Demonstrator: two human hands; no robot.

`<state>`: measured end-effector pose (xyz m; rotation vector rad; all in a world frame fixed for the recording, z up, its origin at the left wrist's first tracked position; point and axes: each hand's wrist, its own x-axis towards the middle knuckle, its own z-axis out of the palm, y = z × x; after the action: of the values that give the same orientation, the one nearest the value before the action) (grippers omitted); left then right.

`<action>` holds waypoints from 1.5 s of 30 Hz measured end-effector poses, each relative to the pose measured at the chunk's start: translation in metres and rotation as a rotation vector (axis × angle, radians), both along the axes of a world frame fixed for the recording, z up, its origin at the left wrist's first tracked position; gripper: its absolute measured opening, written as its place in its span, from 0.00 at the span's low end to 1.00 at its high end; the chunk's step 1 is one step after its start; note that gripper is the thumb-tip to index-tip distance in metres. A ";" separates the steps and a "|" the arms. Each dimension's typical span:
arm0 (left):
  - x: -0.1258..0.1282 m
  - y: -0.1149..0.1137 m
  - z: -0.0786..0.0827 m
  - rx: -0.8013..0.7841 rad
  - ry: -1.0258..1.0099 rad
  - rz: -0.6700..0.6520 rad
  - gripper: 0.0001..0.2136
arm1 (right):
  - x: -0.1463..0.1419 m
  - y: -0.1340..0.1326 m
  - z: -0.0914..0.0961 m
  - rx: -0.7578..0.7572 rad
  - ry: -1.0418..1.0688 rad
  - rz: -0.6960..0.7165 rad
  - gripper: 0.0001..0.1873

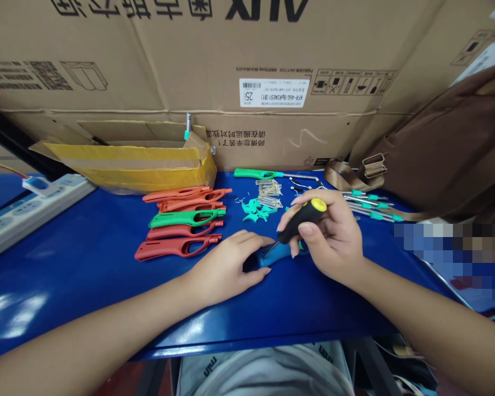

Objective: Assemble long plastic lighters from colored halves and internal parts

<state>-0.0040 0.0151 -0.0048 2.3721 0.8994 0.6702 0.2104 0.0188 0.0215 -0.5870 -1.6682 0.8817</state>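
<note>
- Cardboard panel, printed, lettering inverted; stood along the far edge of the counter.
- Counter, glossy blue; all parts are carried on it.
- Bag, brown, strapped; placed at the far right corner.
- Carton, open, yellow-taped; set by the far edge, left of centre.
- Power strip, white; laid along the left edge.
- Left hand: thumb and fingers closed about the left end of the blue casing.
- Right hand: wrapped round the screwdriver, which is held aslant.
- Casings, red and orange, with one green casing among them; stacked in a row left of the hands.
- Green handle with metal tube; laid near the far edge.
- Blue casing; held mid-counter, between the hands.
- Screwdriver, black, yellow-capped; tip directed onto the blue casing, screw contact not discernible.
- Metal tubes, green-collared; grouped toward the right edge.
- Small metal parts; heaped beyond the hands.
- Green pieces; piled just beside them.
</note>
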 end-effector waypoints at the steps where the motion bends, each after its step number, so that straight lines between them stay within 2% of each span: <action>1: 0.000 0.000 0.000 0.001 -0.001 0.000 0.15 | 0.000 0.000 0.000 0.002 -0.001 -0.005 0.10; 10: -0.001 0.001 -0.001 0.004 0.012 -0.007 0.17 | 0.000 -0.001 0.000 0.035 0.004 -0.003 0.12; 17: 0.000 0.000 -0.001 0.006 0.016 -0.014 0.17 | -0.002 0.002 -0.001 0.179 0.023 0.056 0.17; 25: 0.000 0.001 0.000 0.011 0.009 -0.018 0.16 | 0.003 0.001 0.005 0.069 -0.025 0.123 0.16; 28: 0.000 0.001 -0.001 0.011 0.010 -0.017 0.16 | 0.003 0.001 0.003 0.080 -0.035 0.084 0.17; 33: -0.001 0.001 -0.003 0.010 0.003 -0.011 0.18 | 0.001 0.004 0.001 0.187 -0.114 -0.118 0.18; 35: 0.000 0.001 -0.003 0.007 0.005 -0.012 0.19 | 0.003 0.002 0.002 0.211 -0.175 -0.146 0.20; 41: 0.000 0.002 -0.003 0.007 0.014 -0.006 0.17 | 0.004 -0.003 0.004 0.085 -0.177 0.034 0.25; 43: 0.000 0.001 -0.003 0.009 0.017 -0.006 0.17 | 0.003 -0.001 0.004 0.161 -0.201 -0.010 0.27; 45: 0.000 0.001 -0.003 0.012 0.018 -0.006 0.18 | 0.003 0.002 0.004 0.345 -0.223 -0.132 0.30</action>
<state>-0.0039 0.0164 -0.0074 2.3935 0.8980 0.6548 0.2129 0.0204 0.0252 -0.5624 -1.9056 0.4297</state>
